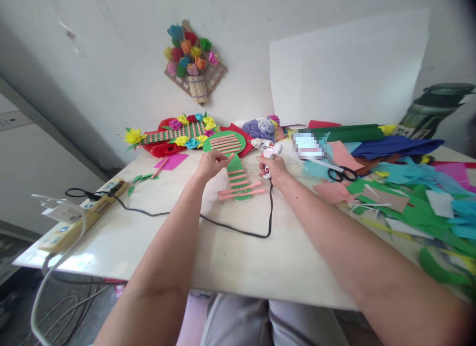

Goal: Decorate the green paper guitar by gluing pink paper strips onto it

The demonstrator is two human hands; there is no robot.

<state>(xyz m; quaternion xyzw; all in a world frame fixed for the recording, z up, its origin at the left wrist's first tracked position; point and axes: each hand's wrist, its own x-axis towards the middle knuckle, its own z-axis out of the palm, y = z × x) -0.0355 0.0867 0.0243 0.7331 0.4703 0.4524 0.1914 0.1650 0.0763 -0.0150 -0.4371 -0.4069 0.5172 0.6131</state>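
Note:
My left hand (211,164) is closed in a pinch on a thin pink paper strip (227,158), holding it at the top of a green paper piece (238,180) that lies on the table with several pink strips across it. My right hand (272,168) is wrapped round a white glue gun (270,150), its nozzle pointing left toward the green piece. The gun's black cord (223,226) runs across the table (238,266) to a power strip (80,214) at the left edge.
A green oval with pink strips (224,142) and paper flower crafts (174,133) lie behind. Black scissors (342,174) and piles of coloured paper scraps (412,197) cover the right side. A flower craft (193,63) hangs on the wall. White sheets (349,68) lean behind.

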